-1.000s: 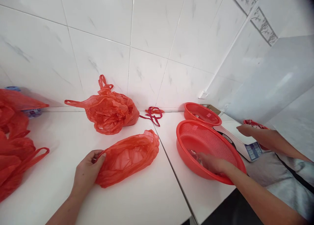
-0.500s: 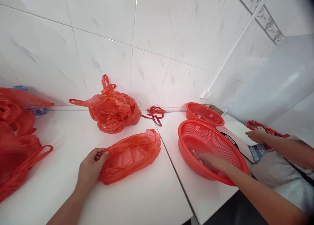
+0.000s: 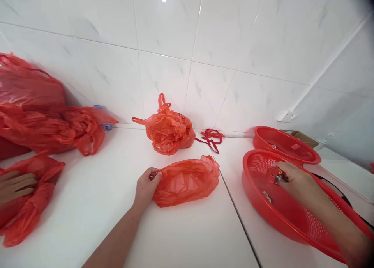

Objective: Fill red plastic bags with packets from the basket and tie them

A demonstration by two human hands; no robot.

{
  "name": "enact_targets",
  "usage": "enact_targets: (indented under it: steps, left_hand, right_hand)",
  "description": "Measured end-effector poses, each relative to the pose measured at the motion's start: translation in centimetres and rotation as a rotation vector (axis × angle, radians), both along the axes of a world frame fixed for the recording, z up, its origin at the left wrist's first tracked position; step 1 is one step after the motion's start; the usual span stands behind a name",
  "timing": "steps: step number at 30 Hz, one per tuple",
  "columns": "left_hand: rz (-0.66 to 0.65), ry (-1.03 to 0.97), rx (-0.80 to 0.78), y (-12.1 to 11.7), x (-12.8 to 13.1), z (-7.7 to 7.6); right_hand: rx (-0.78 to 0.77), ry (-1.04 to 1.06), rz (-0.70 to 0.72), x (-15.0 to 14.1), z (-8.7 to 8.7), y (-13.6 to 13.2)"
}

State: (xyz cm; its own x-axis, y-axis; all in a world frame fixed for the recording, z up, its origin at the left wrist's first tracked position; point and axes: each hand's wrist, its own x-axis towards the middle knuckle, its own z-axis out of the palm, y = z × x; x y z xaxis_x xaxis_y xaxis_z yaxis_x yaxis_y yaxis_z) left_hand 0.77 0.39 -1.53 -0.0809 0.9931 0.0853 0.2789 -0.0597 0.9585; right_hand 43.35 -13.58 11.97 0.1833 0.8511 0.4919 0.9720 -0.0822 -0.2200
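Note:
My left hand (image 3: 146, 187) pinches the near left rim of an open red plastic bag (image 3: 187, 199), which lies on the white table with its mouth spread. Over the large red plastic colander (image 3: 292, 217) at the right, my right hand (image 3: 295, 178) is closed on small shiny red wrapped packets (image 3: 276, 175); their exact kind does not show. Another small wrapped packet (image 3: 267, 197) lies in the bottom of that colander. My right forearm crosses the colander's right side.
Another person's hand (image 3: 17, 186) rests in a red bag (image 3: 49, 168) at far left, before more full red bags (image 3: 35, 92). A bunched red bag (image 3: 169, 133) and a magenta ribbon (image 3: 212, 141) lie near the wall. A second red colander (image 3: 286, 143) stands behind.
The view has swung left, bringing another person's hand into sight at left. My right hand has come up from the colander's bottom with packets. My left hand still pinches the bag.

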Motion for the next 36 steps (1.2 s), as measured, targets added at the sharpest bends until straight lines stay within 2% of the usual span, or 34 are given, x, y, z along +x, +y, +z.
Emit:
enact_targets:
  steps: [2, 4, 6, 8, 10, 13, 17, 21, 24, 27, 31, 36]
  left_hand:
    - [-0.006, 0.001, -0.006, 0.0, 0.0, 0.0]
    - [-0.01, -0.003, -0.008, 0.0, 0.0, 0.0]
    - [-0.011, 0.0, -0.007, 0.0, 0.0, 0.0]
    - [-0.007, 0.007, -0.009, 0.1, 0.0, -0.1]
    - [-0.003, 0.009, -0.011, 0.1, 0.1, -0.1]
    - [-0.004, -0.006, -0.01, 0.1, 0.1, -0.1]
    - [-0.016, -0.056, -0.022, 0.0, 0.2, -0.1]
    - [-0.062, -0.187, -0.033, 0.0, 0.3, 0.0]
    - [-0.074, -0.36, -0.039, 0.1, 0.2, 0.2]
    - [-0.025, -0.487, -0.034, 0.2, 0.1, 0.4]
    - [-0.056, -0.575, -0.072, 0.2, -0.1, 0.8]
    - [-0.1, -0.587, -0.139, -0.1, 0.0, 1.0]
  right_hand:
    - [-0.073, 0.011, 0.113, -3.9, 0.5, 0.5]
    - [-0.098, 0.033, 0.308, -8.2, 0.4, 1.3]
    - [-0.123, 0.036, 0.511, -12.2, -0.3, 2.6]
    - [-0.118, 0.001, 0.634, -15.5, -1.5, 4.4]
    - [-0.112, -0.058, 0.683, -18.0, -3.0, 6.3]
    - [-0.154, -0.132, 0.624, -20.6, -5.3, 8.9]
    - [-0.265, -0.157, 0.471, -22.4, -8.4, 11.3]
    - [-0.373, 0.023, 0.464, -23.0, -11.0, 12.1]
    - [-0.372, 0.124, 0.447, -23.1, -12.5, 12.2]
    - [-0.35, 0.165, 0.429, -23.2, -13.6, 12.3]
    - [-0.296, 0.217, 0.428, -23.3, -13.6, 12.1]
    - [-0.027, 0.187, 0.527, -22.9, -10.5, 8.9]
